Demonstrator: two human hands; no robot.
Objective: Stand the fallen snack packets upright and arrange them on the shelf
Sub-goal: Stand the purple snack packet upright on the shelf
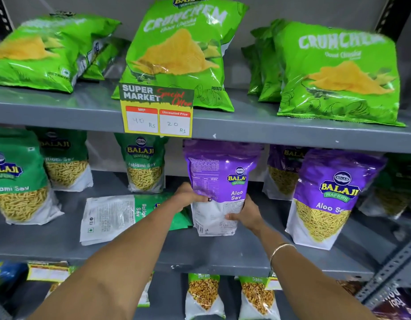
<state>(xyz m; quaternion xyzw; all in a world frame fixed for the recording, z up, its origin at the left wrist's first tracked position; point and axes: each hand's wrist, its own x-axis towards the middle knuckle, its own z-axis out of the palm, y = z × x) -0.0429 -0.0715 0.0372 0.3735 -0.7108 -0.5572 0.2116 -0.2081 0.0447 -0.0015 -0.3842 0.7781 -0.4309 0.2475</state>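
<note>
Both hands gripped the purple Aloo Sev packet (219, 188) upright on the middle shelf (199, 255): left hand (188, 196) closed on its left edge, right hand (247, 215) on the lower right, base probably touching. Green Ratlami Sev packet (121, 218) lay flat just left.

We are in a shop, at a snack aisle. A yellow price tag (157, 110) reading "Super Market Special Offer", with MRP and discounted price boxes, hangs on the edge of a grey metal shelf (292, 132). Above the tag stand green Crunchem packets (181, 51); below it, rows of Balaji sev packets (144, 162) face outward.
</note>
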